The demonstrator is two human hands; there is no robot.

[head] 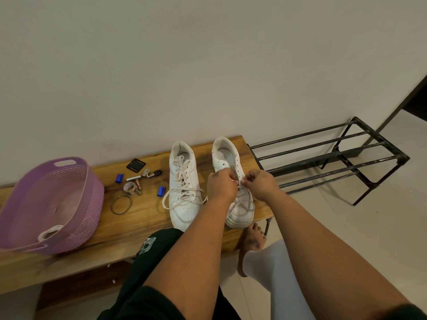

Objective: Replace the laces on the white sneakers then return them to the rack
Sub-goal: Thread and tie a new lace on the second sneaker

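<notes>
Two white sneakers stand side by side on the wooden bench [129, 218], toes toward me. The left sneaker [183, 183] has a loose white lace [178, 197] threaded through it, its ends spilling over the sides. Over the middle of the right sneaker [231, 158], my left hand [220, 185] and my right hand [260, 183] each pinch a piece of white lace at the eyelets. That lace crosses the lower eyelets near the toe. The black metal shoe rack [335, 158] stands on the floor just right of the bench, with nothing on its bars.
A purple plastic basket [69, 181] sits at the bench's left end with a white lace [49, 233] hanging over its rim. Small items lie between it and the sneakers: blue caps [161, 191], batteries, tape, a bangle [121, 204], keys. My bare foot [251, 241] rests below the bench edge.
</notes>
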